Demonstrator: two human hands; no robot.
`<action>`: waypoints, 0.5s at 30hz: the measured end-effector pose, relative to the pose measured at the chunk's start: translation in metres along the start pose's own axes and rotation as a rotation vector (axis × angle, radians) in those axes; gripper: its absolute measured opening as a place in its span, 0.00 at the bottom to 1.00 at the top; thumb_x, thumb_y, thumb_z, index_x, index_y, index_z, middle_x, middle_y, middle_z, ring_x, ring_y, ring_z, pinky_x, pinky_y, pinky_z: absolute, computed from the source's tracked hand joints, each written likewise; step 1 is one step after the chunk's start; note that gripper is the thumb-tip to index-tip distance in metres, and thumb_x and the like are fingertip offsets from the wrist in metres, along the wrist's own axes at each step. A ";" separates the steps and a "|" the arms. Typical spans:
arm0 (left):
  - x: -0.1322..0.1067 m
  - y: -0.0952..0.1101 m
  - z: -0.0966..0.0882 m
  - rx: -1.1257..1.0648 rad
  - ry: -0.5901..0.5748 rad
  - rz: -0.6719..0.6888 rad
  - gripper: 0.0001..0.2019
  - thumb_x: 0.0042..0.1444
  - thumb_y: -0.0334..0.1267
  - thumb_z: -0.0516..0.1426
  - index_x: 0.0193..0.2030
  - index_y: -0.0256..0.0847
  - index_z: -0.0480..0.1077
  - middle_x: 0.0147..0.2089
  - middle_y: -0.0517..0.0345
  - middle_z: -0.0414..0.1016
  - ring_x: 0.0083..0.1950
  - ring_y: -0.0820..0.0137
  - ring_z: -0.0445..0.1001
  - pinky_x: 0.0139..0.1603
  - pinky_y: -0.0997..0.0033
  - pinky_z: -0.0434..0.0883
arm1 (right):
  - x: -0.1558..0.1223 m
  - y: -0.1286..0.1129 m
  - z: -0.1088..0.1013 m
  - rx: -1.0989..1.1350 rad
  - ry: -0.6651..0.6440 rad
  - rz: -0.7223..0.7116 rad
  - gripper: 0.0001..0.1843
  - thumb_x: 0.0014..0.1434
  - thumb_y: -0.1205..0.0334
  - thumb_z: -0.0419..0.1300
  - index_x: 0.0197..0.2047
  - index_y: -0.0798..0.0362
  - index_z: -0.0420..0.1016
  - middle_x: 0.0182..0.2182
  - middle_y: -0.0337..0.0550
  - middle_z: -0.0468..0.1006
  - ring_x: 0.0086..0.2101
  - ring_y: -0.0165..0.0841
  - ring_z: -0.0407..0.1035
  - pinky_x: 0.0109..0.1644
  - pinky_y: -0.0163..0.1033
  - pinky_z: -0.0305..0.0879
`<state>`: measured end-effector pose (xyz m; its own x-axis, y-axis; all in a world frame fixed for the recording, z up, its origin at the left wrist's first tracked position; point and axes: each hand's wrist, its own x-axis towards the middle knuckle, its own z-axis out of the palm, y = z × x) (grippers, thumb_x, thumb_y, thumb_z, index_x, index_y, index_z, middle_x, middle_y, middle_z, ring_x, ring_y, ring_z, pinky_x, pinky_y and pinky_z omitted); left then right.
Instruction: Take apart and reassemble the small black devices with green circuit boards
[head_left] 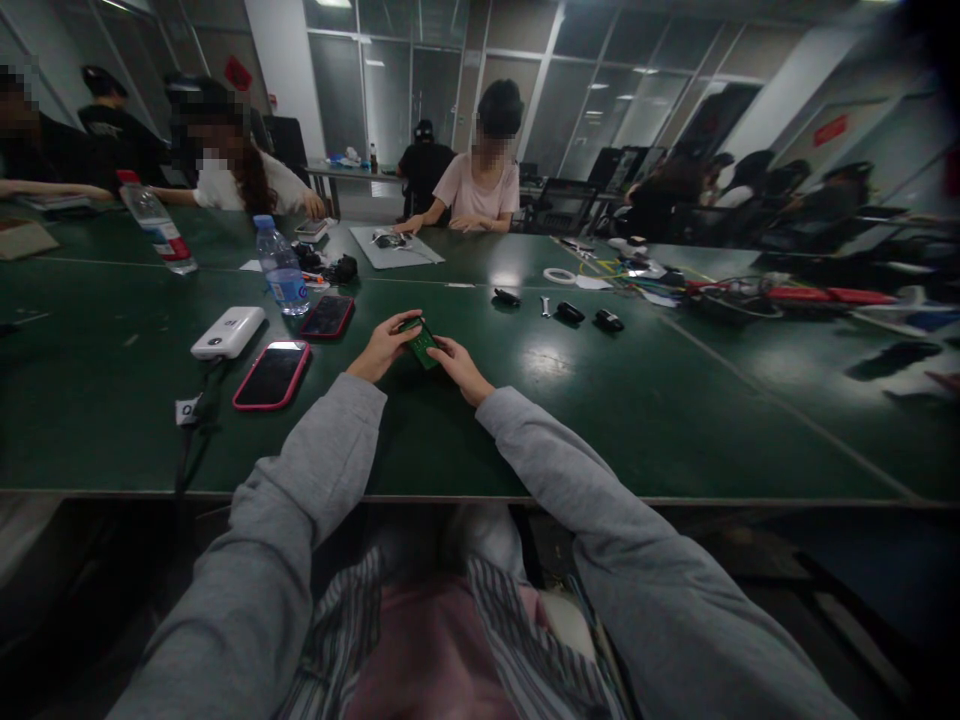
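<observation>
Between my two hands a small green circuit board (424, 347) is held up over the green table. My left hand (384, 345) grips its upper left end, fingers curled round the edge. On the lower right side, my right hand (459, 367) pinches it between thumb and fingers. Parts of the board are hidden behind the fingers. Off to the right lie a small metal wrench (545, 307) and several small black objects, among them one black piece (570, 314) and another (608, 320). A pink-cased phone (272, 376) lies left of my left hand.
A white power bank (229, 333), a second phone (327, 316), a blue-capped bottle (282, 268) and a red-capped bottle (157, 223) stand or lie at left. Cables and tools (675, 285) clutter the right. Across the table a person in pink (491, 190) works at a white board (396, 248).
</observation>
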<state>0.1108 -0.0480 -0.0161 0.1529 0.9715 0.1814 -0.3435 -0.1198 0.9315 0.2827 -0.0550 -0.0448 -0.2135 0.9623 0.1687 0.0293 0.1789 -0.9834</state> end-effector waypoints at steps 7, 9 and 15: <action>-0.003 0.004 0.003 0.022 0.016 -0.020 0.22 0.49 0.33 0.67 0.53 0.41 0.76 0.54 0.50 0.76 0.52 0.66 0.74 0.53 0.66 0.73 | -0.003 -0.004 0.002 0.025 0.015 -0.001 0.24 0.56 0.57 0.64 0.56 0.54 0.75 0.51 0.46 0.78 0.52 0.36 0.72 0.64 0.47 0.65; -0.004 0.005 0.004 0.021 0.016 -0.024 0.22 0.49 0.33 0.68 0.53 0.41 0.76 0.54 0.50 0.76 0.53 0.66 0.74 0.53 0.66 0.73 | -0.003 -0.005 0.002 0.030 0.025 -0.004 0.24 0.55 0.58 0.64 0.56 0.55 0.75 0.51 0.47 0.78 0.52 0.37 0.72 0.64 0.47 0.65; -0.001 0.001 0.002 -0.006 -0.006 -0.005 0.22 0.49 0.33 0.68 0.53 0.41 0.76 0.53 0.51 0.76 0.50 0.67 0.74 0.52 0.68 0.72 | -0.004 -0.004 0.003 0.041 0.036 -0.011 0.24 0.55 0.58 0.64 0.55 0.55 0.76 0.50 0.46 0.78 0.51 0.36 0.72 0.63 0.46 0.65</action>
<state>0.1122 -0.0495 -0.0146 0.1599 0.9709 0.1786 -0.3481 -0.1138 0.9305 0.2801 -0.0604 -0.0414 -0.1778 0.9673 0.1809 -0.0133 0.1814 -0.9833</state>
